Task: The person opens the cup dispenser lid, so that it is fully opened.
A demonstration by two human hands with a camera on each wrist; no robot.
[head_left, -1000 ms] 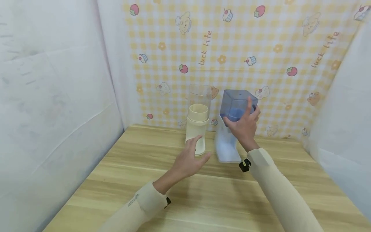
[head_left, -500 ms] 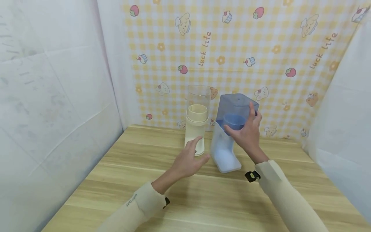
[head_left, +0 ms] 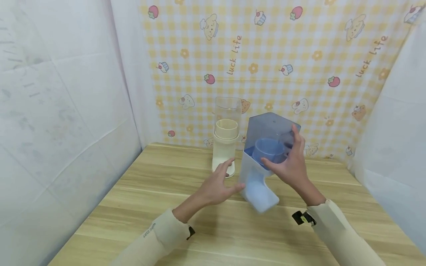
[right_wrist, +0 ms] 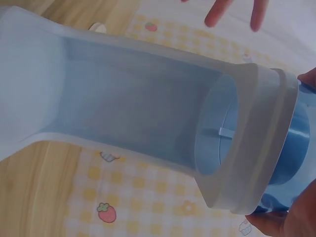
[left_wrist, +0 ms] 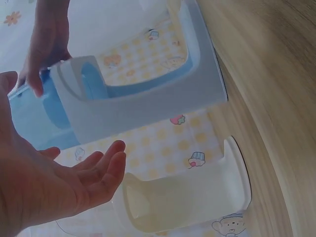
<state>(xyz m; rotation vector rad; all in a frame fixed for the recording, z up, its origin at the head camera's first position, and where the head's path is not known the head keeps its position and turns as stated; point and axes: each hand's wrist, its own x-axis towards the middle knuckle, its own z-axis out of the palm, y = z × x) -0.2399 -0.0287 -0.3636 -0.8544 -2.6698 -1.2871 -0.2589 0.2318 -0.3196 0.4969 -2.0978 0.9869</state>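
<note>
Far left: plain white sheet (head_left: 66,122) hanging beside a pale wood-grain bench (head_left: 153,207). Left sleeve, cream (head_left: 163,236), comes in from the bottom edge, small black device (head_left: 190,232) at its cuff. Left hand (head_left: 213,188) wide, thumb and fingers spread apart, holding nothing; thumb tip overlaps the near dispenser's side in the head view, contact cannot be told.

Just beyond its fingertips, a cream cylindrical dispenser with a clear tube top (head_left: 223,149) stands upright on the bench, near the backdrop. Cream ring visible inside the clear part.

Right of it, a white, hollow-fronted dispenser with a translucent blue angular top (head_left: 254,181), tilted. Right wrist view shows a round opening under the top, with a small pale bar across part of it. Whether its foot touches the bench, cannot tell.

Right hand (head_left: 293,164) holds that top, thumb at the front, fingers along the right side. Cream right sleeve (head_left: 346,232) below, black device (head_left: 303,218) at the wrist.

Behind: yellow-and-white checked cloth (head_left: 266,44), strawberries, cupcakes, "luck life" lettering. Far right: second white sheet (head_left: 396,136).
</note>
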